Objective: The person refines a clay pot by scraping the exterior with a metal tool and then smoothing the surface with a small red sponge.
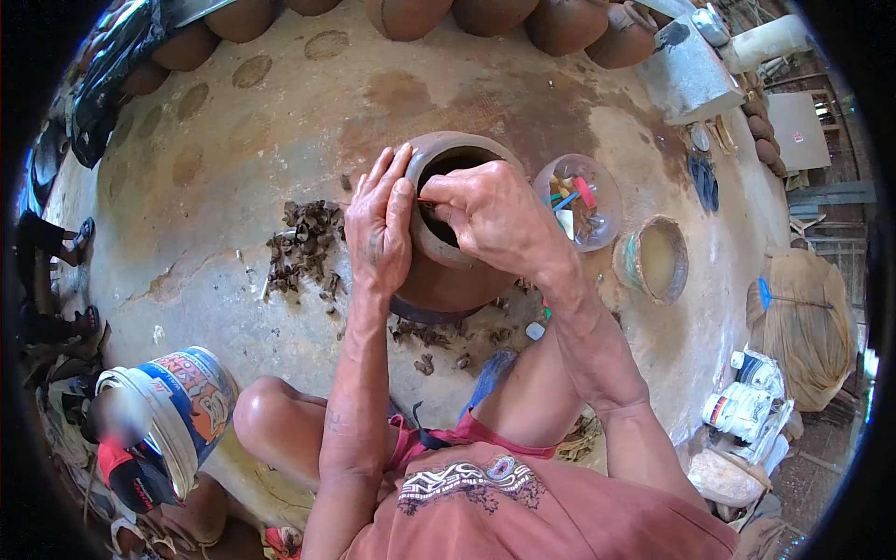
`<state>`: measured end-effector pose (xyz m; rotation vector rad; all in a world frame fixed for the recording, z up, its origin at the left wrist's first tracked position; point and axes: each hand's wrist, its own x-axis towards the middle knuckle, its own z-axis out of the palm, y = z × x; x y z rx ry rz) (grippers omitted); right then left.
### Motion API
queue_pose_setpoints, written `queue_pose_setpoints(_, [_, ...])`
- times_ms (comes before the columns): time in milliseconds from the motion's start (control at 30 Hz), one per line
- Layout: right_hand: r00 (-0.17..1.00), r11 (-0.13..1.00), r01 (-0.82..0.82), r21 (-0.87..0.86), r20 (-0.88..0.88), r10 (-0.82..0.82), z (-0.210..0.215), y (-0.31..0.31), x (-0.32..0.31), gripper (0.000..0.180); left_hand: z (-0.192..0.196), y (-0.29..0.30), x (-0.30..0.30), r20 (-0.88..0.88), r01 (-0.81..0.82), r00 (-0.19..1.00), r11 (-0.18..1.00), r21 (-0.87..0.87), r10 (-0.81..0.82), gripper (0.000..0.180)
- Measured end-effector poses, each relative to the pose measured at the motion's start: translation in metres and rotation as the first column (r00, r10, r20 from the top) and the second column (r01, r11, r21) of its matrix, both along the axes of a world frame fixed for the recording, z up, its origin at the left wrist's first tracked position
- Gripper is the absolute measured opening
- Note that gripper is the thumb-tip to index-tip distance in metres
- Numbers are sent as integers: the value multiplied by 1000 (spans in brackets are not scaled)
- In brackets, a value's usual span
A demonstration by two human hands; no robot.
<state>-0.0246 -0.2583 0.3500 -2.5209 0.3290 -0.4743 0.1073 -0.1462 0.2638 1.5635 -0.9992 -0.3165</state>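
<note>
A round brown clay pot (448, 286) with a wide mouth stands on a dark base (437, 312) in front of me. My left hand (380, 224) lies along the left outer side of its rim, fingers stretched out together. At the mouth, my right hand (509, 217) is closed in a pinch against the inner left edge. A small reddish bit shows at its fingertips, too little to name. Dark clay shavings (306, 245) lie heaped left of the pot, with more scattered below it. To its right sits a clear plastic tub (605, 235) holding small colourful tools and scraps.
A bucket of cloudy water (629, 265) stands beyond the tub. Several clay pots (403, 17) line the far side, near a pale block (689, 79). At left are a large printed bucket (213, 387), a person's feet (82, 238) and another person in a red-and-black garment (135, 471).
</note>
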Motion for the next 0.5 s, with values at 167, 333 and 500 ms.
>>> queue_pose_setpoints(167, [996,998,-54,20,-63,56,-1,-5,-7,17,-3,-9,14,-25,117,993,993,3,-117,46])
queue_pose_setpoints(333, [985,992,-87,96,-140,100,12,-13,-21,16,1,-15,17,7,167,986,986,4,-167,45])
queue_pose_setpoints(500, [969,969,247,2,-13,-247,5,-12,-10,13,2,-13,14,88,8,996,1000,12,-9,44])
